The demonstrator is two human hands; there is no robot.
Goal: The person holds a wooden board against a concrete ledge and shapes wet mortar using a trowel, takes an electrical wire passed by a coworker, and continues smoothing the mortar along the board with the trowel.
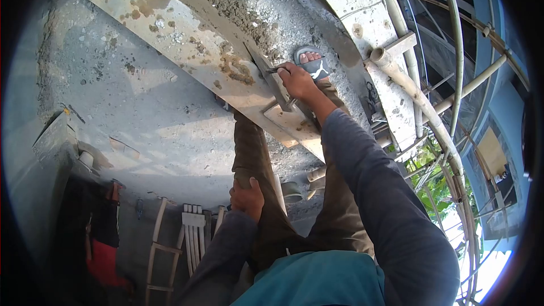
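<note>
My right hand [297,82] is closed round the handle of a flat metal trowel [266,71], whose blade lies along the edge of a long board [187,45]. Wet grey mortar [241,14] runs beside the board's far side, and brown splashes spot its face. Lower down, my left hand [247,197] rests on my left knee with its fingers curled; whether anything is in them is hidden. Just beyond my right hand is my foot in a grey sandal [311,62].
Bamboo poles [416,99] of a scaffold curve along the right, beside a splashed plank [362,22]. At the lower left are a person in red and black [106,255], a wooden ladder [153,255] and a slatted wooden piece [194,232].
</note>
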